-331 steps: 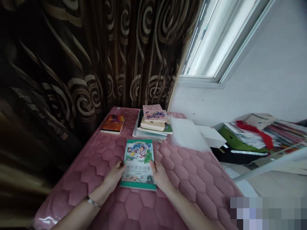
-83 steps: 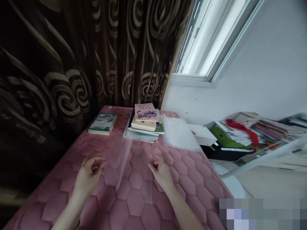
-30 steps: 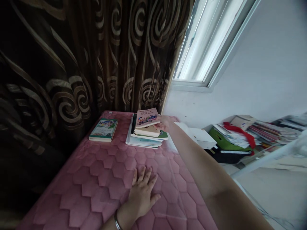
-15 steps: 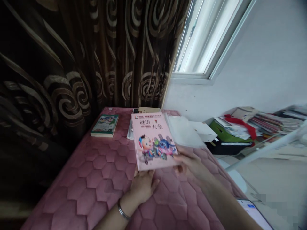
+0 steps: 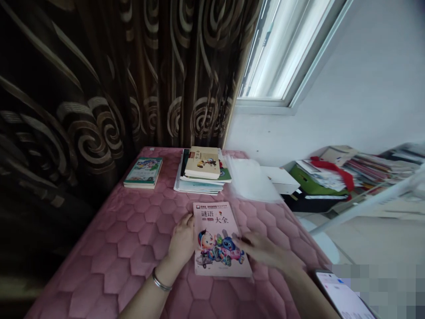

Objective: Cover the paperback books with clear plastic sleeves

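A pink book point(image 5: 219, 261) with cartoon figures and Chinese characters on its cover lies face up on the pink quilted surface point(image 5: 146, 257). At its left edge is my left hand point(image 5: 182, 237), fingers curled against the side and partly hidden by the book; a silver bangle circles that wrist. My right hand point(image 5: 260, 250) grips the right edge, with a fingertip over the cover. Beyond the book stands a pile of books point(image 5: 201, 184), topped by a cream book point(image 5: 204, 161). Beside the pile lie clear plastic sheets point(image 5: 254, 179).
A green-covered book point(image 5: 144, 172) lies at the far left, near the dark patterned curtain point(image 5: 159, 79). On the right are a white box point(image 5: 282, 180), a green container point(image 5: 318, 184) full of papers, and a phone point(image 5: 341, 294) at the surface's right edge.
The pink book has come down and towards me onto the quilted surface, uncovering the pile behind. My left hand has shifted from its bottom edge to its left side.
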`<control>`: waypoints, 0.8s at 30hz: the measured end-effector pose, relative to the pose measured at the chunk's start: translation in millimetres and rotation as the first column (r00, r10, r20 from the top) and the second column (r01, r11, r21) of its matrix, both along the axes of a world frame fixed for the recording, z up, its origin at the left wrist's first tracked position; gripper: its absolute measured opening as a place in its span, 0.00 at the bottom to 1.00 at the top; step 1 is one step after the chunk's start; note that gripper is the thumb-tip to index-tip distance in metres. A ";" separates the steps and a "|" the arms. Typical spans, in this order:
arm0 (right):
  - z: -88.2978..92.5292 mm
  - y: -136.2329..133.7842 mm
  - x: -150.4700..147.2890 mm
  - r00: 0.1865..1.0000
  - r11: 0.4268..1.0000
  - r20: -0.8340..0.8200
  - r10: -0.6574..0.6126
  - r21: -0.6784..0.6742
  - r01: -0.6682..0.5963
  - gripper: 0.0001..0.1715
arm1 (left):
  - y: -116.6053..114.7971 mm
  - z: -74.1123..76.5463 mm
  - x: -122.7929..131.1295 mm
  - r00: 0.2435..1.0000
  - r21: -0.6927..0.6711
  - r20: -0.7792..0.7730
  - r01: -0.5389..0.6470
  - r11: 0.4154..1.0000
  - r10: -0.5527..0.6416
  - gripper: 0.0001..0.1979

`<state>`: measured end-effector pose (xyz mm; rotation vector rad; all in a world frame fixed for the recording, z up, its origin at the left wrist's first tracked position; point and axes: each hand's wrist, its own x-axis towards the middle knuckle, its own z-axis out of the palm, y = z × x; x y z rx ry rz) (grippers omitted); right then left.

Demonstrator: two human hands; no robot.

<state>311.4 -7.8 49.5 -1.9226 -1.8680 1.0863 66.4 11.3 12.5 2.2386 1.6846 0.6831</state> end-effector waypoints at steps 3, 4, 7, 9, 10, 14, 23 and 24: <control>3.0 29.2 -8.9 0.990 0.995 0.116 -0.084 0.070 0.076 0.25 | 0.9 -3.4 0.0 0.999 0.039 -0.029 0.024 0.999 -0.023 0.21; 0.5 36.1 -12.7 0.985 0.991 0.131 -0.113 0.088 0.102 0.25 | 1.2 -4.1 -0.3 0.999 0.042 -0.041 0.027 0.999 -0.025 0.21; -11.9 45.3 -20.6 0.972 0.975 0.161 -0.170 0.172 0.142 0.25 | 1.1 -5.0 -0.8 0.996 0.014 -0.079 0.033 0.999 -0.032 0.22; -18.9 43.9 -20.6 0.961 0.964 0.200 -0.191 0.225 0.145 0.26 | 0.1 -4.7 -0.4 0.994 -0.013 -0.103 0.032 0.999 -0.033 0.24; -21.4 42.1 -19.3 0.953 0.958 0.224 -0.202 0.250 0.144 0.27 | -0.5 -4.2 0.1 0.993 -0.024 -0.117 0.025 0.999 -0.028 0.25; -26.3 36.0 -14.5 0.932 0.929 0.258 -0.254 0.335 0.160 0.28 | -2.4 0.9 2.6 0.985 -0.073 -0.174 -0.002 0.997 -0.011 0.26; -39.1 57.0 -22.3 0.971 0.883 -0.128 -0.201 0.405 0.236 0.23 | 2.0 4.5 1.4 0.975 -0.073 -0.222 -0.041 0.996 0.024 0.26; -39.9 60.4 -23.0 0.971 0.878 -0.126 -0.202 0.416 0.236 0.23 | 3.0 3.2 0.1 0.977 -0.063 -0.211 -0.046 0.997 0.031 0.26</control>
